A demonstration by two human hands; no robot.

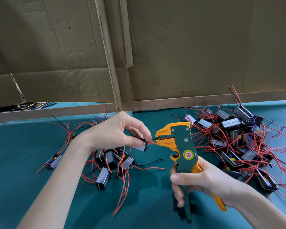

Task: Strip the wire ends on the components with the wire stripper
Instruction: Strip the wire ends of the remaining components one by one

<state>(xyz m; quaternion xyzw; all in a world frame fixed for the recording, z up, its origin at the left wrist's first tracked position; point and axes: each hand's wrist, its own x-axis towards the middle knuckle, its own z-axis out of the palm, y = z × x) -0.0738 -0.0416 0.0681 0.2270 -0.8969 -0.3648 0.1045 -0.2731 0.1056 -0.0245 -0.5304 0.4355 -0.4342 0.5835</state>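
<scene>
A teal mat (23,179) covers the worktable. It is backed by creased brown cardboard sheets (196,47) that stand as a wall, with a pale wooden batten (109,66) leaning across the seam. A low wooden rail (172,101) runs along the mat's far edge. At the far left a torn gap in the cardboard shows a tangle of dark and yellow wires (23,106) behind it.

Two groups of parts lie on the mat. A dense heap of components (238,142) with red leads fills the right side and reaches the rail and the right border. A looser cluster of components (112,162) lies left of centre, partly under the left forearm. Plain mat lies between the two groups and across the near left (a few snipped bits of insulation dot it).

The left hand (116,131) pinches one small grey-and-black component (143,147) between thumb and curled fingers, raised above the mat. Its black wire (155,138) enters the jaws of the wire stripper (180,146), and its red wire (153,142) lies just below, against the lower orange jaw. The right hand (205,180) wraps its fingers round the green and orange handles, which stand slightly apart. It holds the tool upright with its head pointing left.
</scene>
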